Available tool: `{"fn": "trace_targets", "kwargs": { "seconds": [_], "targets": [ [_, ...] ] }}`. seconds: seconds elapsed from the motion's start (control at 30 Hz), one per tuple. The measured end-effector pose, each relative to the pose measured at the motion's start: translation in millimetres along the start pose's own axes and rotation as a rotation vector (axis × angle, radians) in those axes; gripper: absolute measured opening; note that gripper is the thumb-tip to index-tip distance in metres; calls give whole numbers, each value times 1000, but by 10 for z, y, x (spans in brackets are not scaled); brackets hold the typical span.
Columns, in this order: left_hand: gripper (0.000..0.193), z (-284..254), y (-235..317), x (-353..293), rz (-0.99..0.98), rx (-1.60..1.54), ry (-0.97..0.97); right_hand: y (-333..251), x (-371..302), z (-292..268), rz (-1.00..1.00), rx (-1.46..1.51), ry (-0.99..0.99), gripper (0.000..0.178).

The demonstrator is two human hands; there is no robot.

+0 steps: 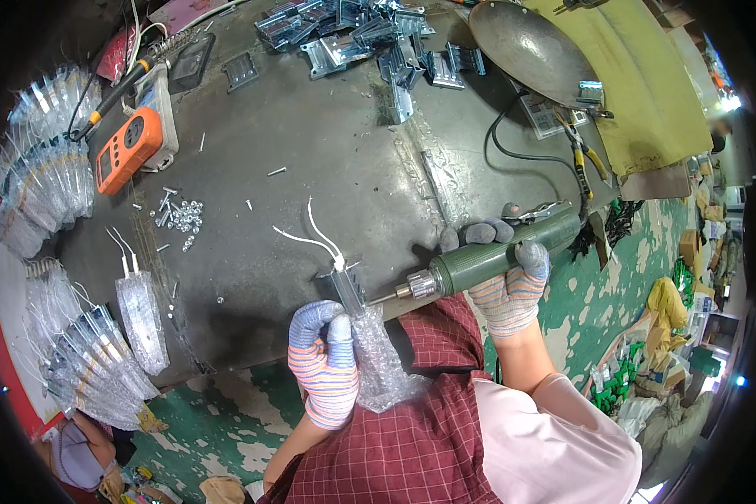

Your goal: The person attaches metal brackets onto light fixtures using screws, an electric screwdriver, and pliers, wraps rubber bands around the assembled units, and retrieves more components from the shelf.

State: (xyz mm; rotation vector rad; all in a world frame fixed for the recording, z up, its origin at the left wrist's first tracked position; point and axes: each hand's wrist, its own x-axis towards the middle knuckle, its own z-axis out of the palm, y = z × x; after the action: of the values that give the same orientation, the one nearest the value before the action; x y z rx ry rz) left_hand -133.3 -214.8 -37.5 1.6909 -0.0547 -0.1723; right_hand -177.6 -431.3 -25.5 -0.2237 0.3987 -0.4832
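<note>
My left hand (323,361), in a striped work glove, grips a part wrapped in clear bubble wrap (378,365) at the near edge of the dark metal table (311,151). A small metal bracket (349,286) with two white wires (315,235) sticks out of the wrap's top. In my right hand (512,286), also gloved, is a green electric screwdriver (496,256), held level. Its bit tip touches the bracket from the right.
Loose screws and nuts (181,214) lie left of centre. An orange meter (130,147) sits at the far left. Wrapped parts (101,353) are stacked along the left edge. Metal brackets (370,42) pile up at the back, beside a metal pan (529,50) and pliers (588,155).
</note>
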Motion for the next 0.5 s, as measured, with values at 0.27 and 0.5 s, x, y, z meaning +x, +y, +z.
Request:
{"fn": "trace_targets", "kwargs": {
  "seconds": [0.27, 0.5],
  "targets": [
    [14, -73, -64, 22, 112, 108, -5, -30, 28, 39, 23, -5, -189, 57],
    [73, -191, 237, -50, -249, -170, -411, -95, 66, -123, 42, 24, -61, 55]
  ]
}}
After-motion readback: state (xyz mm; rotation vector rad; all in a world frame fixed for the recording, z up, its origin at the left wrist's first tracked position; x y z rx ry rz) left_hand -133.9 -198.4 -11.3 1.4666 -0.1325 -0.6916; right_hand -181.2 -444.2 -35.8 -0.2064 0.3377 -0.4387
